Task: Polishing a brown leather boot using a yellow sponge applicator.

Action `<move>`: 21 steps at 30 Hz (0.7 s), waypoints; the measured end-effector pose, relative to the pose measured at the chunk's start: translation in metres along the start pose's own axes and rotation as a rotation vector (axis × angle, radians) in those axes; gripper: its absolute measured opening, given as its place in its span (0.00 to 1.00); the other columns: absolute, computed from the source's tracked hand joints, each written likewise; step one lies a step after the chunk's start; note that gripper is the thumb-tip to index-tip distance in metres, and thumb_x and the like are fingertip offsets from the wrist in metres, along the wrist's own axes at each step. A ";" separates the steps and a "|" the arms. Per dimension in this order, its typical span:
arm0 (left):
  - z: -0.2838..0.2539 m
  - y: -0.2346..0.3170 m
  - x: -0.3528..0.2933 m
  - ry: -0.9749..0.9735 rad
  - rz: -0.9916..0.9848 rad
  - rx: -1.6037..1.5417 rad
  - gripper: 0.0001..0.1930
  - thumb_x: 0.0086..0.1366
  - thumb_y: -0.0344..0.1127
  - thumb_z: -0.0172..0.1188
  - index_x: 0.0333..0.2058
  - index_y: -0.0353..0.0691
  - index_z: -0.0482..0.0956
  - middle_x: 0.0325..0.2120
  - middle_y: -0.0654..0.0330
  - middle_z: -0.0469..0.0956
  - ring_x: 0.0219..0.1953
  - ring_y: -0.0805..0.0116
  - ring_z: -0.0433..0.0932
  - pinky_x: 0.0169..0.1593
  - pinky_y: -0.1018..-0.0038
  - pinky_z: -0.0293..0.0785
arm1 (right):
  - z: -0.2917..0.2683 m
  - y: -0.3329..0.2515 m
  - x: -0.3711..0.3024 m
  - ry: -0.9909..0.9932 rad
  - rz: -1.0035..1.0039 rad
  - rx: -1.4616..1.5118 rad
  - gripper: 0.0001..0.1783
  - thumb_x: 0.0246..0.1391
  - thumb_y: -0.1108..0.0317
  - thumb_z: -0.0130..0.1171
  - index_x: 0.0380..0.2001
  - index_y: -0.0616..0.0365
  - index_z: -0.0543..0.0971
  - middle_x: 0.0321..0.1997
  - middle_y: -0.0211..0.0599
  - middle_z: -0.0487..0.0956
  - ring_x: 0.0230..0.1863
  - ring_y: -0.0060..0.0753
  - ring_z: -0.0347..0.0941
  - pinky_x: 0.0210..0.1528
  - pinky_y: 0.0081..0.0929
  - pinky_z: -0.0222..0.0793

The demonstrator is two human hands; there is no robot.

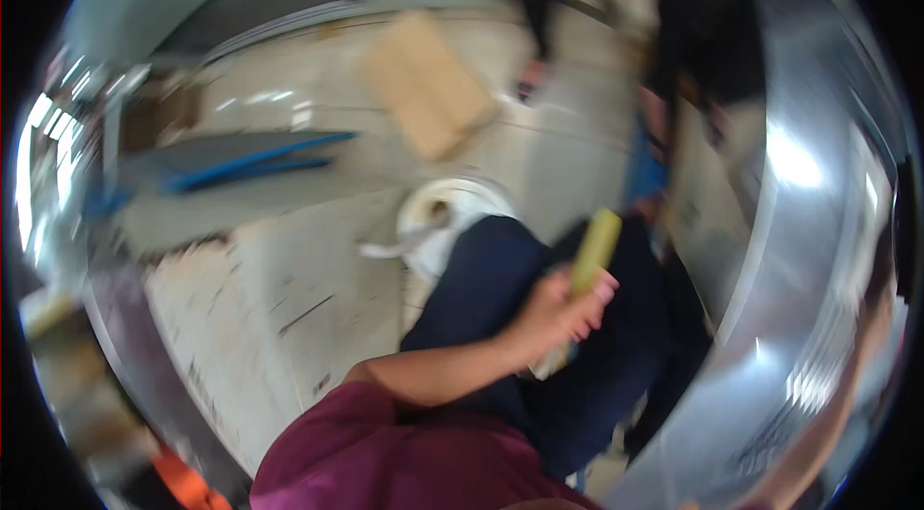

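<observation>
My left hand (568,313) is above my dark-trousered lap, with its fingers wrapped round a yellow-green, bar-shaped thing (597,250). The bar sticks up past the fingers, and a pale end shows below the hand; blur hides its exact kind. My right arm stretches along the right rim beside a shiny steel surface (712,404). At its far end my right hand (878,303) is smeared and squeezed by the lens, so its fingers cannot be made out.
A white roll (472,194) with a loose end lies on the floor by my knees. Beyond it is a brown cardboard box (423,87). A scuffed pale board (289,318) and a blue-edged flat piece (260,164) are at the left. People in dark clothes (712,19) stand ahead.
</observation>
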State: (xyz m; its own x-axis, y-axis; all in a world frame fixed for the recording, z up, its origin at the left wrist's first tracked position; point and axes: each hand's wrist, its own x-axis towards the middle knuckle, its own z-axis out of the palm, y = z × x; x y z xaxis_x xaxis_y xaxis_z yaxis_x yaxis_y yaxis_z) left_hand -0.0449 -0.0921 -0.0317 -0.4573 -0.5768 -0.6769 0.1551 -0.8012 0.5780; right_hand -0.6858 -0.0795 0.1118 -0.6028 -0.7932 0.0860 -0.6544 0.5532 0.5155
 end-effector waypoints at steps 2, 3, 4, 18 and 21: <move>0.003 0.012 -0.002 -0.024 -0.011 -0.031 0.15 0.77 0.44 0.59 0.53 0.41 0.79 0.25 0.66 0.74 0.24 0.79 0.73 0.28 0.80 0.70 | 0.033 0.090 -0.035 0.335 -0.225 -0.117 0.47 0.53 0.54 0.74 0.73 0.53 0.66 0.61 0.47 0.80 0.61 0.54 0.75 0.62 0.46 0.72; -0.002 0.012 -0.006 0.086 0.003 -0.013 0.16 0.77 0.44 0.59 0.53 0.39 0.78 0.23 0.65 0.74 0.22 0.78 0.72 0.26 0.79 0.69 | 0.017 -0.005 -0.066 0.327 -0.143 0.084 0.51 0.52 0.53 0.74 0.75 0.51 0.63 0.61 0.47 0.80 0.60 0.54 0.76 0.60 0.48 0.73; -0.005 0.010 -0.005 0.076 0.076 -0.024 0.16 0.77 0.43 0.58 0.53 0.37 0.77 0.22 0.64 0.74 0.21 0.77 0.72 0.25 0.78 0.69 | -0.038 -0.056 -0.109 0.177 0.061 0.153 0.56 0.49 0.52 0.77 0.77 0.49 0.60 0.62 0.48 0.80 0.59 0.56 0.77 0.59 0.49 0.74; 0.015 -0.021 -0.020 -0.396 0.084 -0.055 0.24 0.81 0.52 0.47 0.55 0.34 0.76 0.25 0.58 0.78 0.20 0.75 0.72 0.25 0.77 0.67 | -0.100 -0.162 -0.438 0.263 0.264 0.856 0.65 0.38 0.52 0.85 0.76 0.58 0.58 0.62 0.53 0.76 0.60 0.53 0.77 0.59 0.43 0.75; 0.015 -0.029 -0.022 -0.459 0.088 -0.036 0.27 0.81 0.55 0.42 0.54 0.34 0.75 0.24 0.56 0.79 0.20 0.74 0.72 0.25 0.77 0.68 | -0.076 -0.173 -0.452 0.218 0.331 0.895 0.66 0.39 0.49 0.83 0.77 0.56 0.56 0.61 0.53 0.76 0.59 0.55 0.77 0.60 0.47 0.73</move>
State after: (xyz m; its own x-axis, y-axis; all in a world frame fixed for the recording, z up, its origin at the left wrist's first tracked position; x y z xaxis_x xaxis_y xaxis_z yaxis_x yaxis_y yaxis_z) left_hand -0.0526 -0.0540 -0.0272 -0.7802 -0.5188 -0.3494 0.2369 -0.7621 0.6026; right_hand -0.2654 0.1636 0.0488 -0.7798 -0.5431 0.3114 -0.6260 0.6735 -0.3931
